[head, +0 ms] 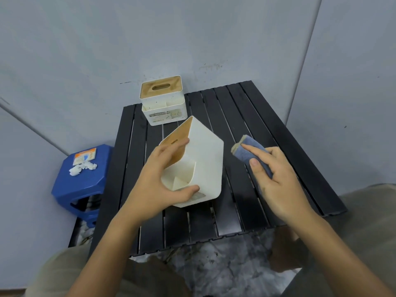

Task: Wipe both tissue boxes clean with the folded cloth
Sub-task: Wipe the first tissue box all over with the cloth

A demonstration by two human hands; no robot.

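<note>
Over black slatted table (246, 116) | left hand (154, 181) grips tilted cream plastic tissue box (205, 159), long axis running away | right hand (276, 179) pinches folded blue cloth (246, 151) just right of box, apart | second cream box (162, 101) upright beyond, judged unwiped

Your left hand (158, 181) is gripping a tilted white tissue box (203, 159) over the black slatted table (267, 129) while your right hand (276, 179) is holding the folded blue cloth (246, 152) just beside it.

two tissue boxes (201, 159) (163, 99), one cloth (248, 155), one stool (82, 185)
</note>
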